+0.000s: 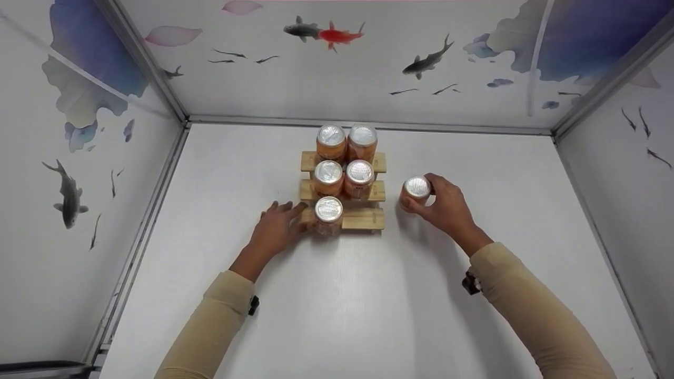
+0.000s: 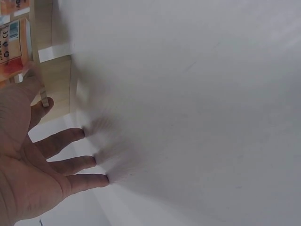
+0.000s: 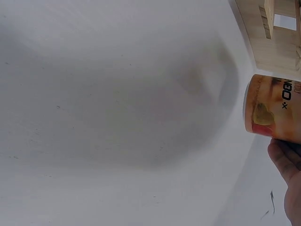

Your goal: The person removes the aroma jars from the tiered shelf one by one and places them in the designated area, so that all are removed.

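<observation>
A three-step wooden rack (image 1: 363,218) stands on the white table with orange cans with silver tops on it. Two cans share the top step, two the middle, and one can (image 1: 328,213) sits on the left of the lowest step. My left hand (image 1: 275,229) pinches the left end of that step between thumb and index finger, its other fingers spread against the table (image 2: 188,117). To the right of the rack, my right hand (image 1: 450,205) grips another orange can (image 1: 416,193) upright, thumb and fingers around its side. Lettering and fruit show on this can's label (image 3: 270,108).
White panels with painted fish (image 1: 427,58) and leaves surround the table at the back and sides. A metal rail (image 1: 421,128) runs along the table's back edge, behind the rack. Small dark devices (image 1: 471,283) sit at both wrists.
</observation>
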Tool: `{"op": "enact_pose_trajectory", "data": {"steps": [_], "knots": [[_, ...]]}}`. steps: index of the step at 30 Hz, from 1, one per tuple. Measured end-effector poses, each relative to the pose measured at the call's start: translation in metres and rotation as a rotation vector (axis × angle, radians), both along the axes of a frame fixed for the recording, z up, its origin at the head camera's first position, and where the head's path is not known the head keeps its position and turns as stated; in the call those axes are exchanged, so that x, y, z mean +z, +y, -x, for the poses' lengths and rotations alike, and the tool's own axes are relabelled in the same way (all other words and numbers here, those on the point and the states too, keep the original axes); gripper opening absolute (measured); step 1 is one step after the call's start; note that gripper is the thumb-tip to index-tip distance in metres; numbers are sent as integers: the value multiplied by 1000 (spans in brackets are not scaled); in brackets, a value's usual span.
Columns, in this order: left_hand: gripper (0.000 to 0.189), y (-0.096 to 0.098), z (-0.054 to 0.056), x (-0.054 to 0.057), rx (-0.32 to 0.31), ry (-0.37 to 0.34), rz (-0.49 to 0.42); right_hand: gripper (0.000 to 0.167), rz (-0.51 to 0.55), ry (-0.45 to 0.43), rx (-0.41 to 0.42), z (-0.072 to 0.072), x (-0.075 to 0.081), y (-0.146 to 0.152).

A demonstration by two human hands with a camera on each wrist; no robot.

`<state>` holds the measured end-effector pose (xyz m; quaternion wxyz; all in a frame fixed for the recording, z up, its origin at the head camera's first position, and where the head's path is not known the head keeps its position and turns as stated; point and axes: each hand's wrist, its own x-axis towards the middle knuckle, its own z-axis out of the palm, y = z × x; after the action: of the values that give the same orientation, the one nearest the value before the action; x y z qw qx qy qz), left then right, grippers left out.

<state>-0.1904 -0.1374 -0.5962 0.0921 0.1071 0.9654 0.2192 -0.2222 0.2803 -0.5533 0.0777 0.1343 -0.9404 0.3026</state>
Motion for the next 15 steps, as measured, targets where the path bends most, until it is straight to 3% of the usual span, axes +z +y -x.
{"op": "enact_pose_trajectory", "data": {"steps": [15], "knots": [[62, 0, 3, -3, 1, -3, 14, 63, 53, -38, -34, 13, -9, 0]]}}
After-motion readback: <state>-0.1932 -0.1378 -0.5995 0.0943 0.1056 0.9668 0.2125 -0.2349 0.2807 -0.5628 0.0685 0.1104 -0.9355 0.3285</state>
